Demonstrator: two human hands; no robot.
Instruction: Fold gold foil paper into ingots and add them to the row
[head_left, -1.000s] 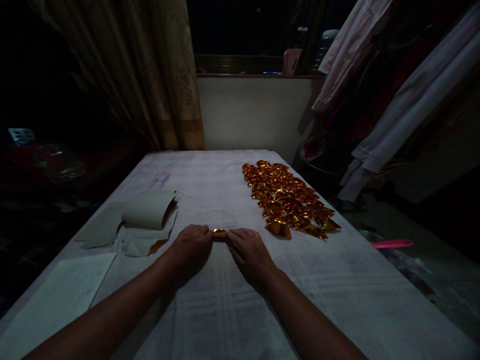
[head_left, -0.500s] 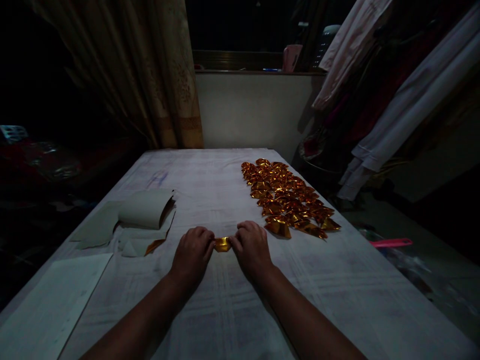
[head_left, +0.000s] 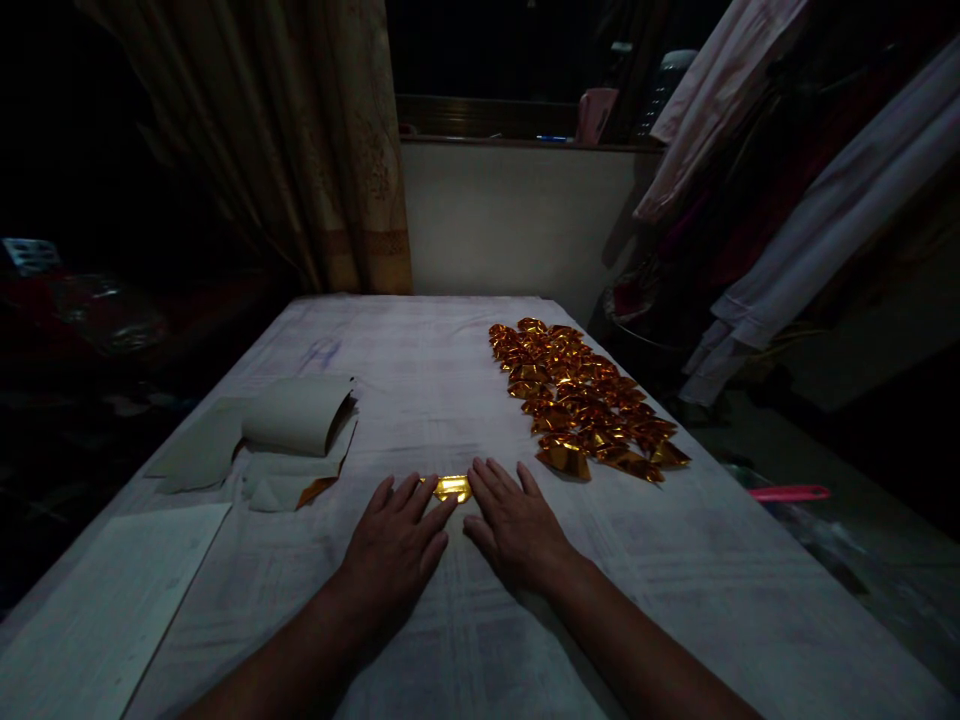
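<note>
A small folded piece of gold foil paper [head_left: 452, 488] lies on the white-covered table [head_left: 450, 400]. My left hand [head_left: 397, 540] rests flat with its fingers stretched out, the fingertips touching the foil's left end. On the other side, my right hand [head_left: 517, 520] also lies flat and open, its fingertips beside the foil's right end. To the right of my right hand spreads a pile of several folded gold foil pieces [head_left: 581, 400].
A stack of grey paper sheets with gold undersides [head_left: 289, 435] lies left of my hands, one sheet curled. A white sheet [head_left: 112, 600] sits at the near left. Curtain, wall and hanging clothes stand behind and to the right; a pink object [head_left: 787, 492] lies beyond the table's right edge.
Both hands went from pinching the foil piece with curled fingers to lying flat with fingers stretched out beside it. The foil now rests on the table.
</note>
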